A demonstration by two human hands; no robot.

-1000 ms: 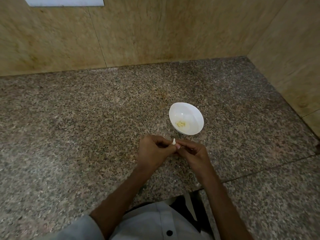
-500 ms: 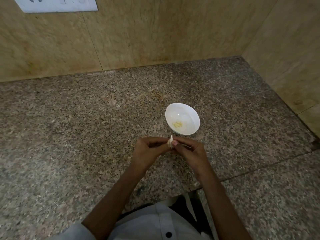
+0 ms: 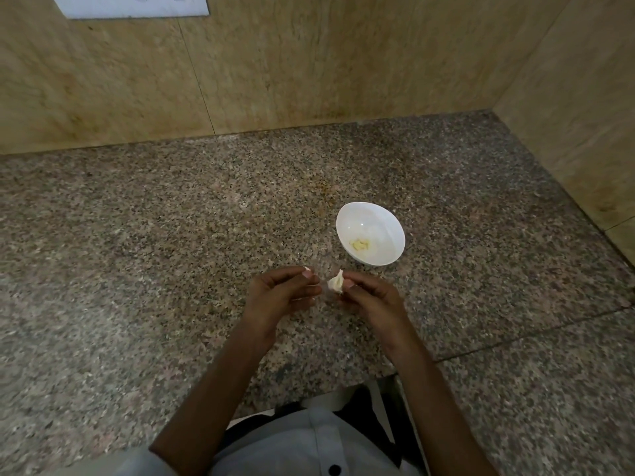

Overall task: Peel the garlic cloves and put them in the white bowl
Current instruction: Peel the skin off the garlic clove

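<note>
Our right hand [image 3: 372, 298] has its grip pinched on the garlic clove [image 3: 336, 282] above the counter [image 3: 171, 252], near the white bowl [image 3: 395, 223] — our left hand [image 3: 280, 295] curls loosely beside it, grip unclear.

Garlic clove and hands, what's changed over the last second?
The hands have parted: the left hand let go of the garlic clove and drew back leftward; a pale speck at its thumb may be peel. The right hand alone now pinches the clove. The white bowl, with peeled garlic inside, stayed put on the counter.
</note>
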